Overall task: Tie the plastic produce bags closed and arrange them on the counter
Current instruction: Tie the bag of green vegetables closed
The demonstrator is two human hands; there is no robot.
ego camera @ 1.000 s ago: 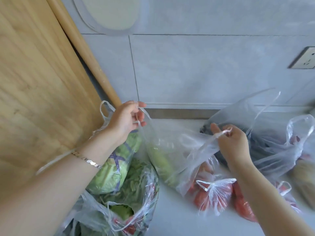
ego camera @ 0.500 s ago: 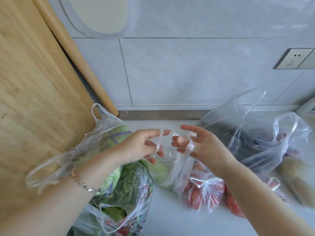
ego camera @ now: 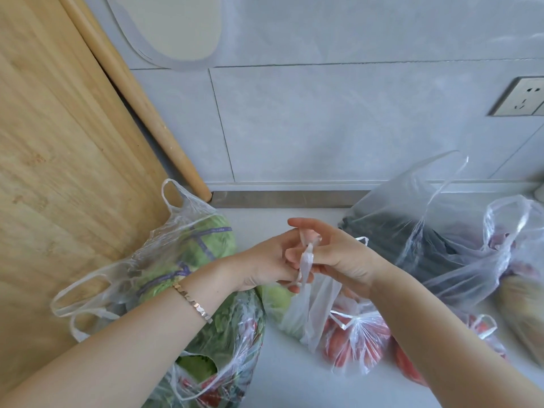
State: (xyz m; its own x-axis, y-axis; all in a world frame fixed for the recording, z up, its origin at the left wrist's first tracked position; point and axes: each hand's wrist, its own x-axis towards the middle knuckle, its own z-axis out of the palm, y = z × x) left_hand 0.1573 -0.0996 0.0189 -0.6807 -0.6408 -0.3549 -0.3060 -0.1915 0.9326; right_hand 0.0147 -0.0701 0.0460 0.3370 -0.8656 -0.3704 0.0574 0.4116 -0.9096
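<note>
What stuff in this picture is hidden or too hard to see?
All in the head view:
- Knot: the left hand and right hand cover where the handles cross, so whether it is tied is unclear.
- Dark bag: cloudy plastic blurs what is inside.
- Brown thing: blurred and cut off by the right edge.
- Leafy bag: partly hidden by the left arm and the bottom edge.

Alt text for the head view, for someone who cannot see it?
The left hand and right hand pinch the twisted handles of a clear produce bag above a counter. Bags of greens and red produce lie beside it.
</note>
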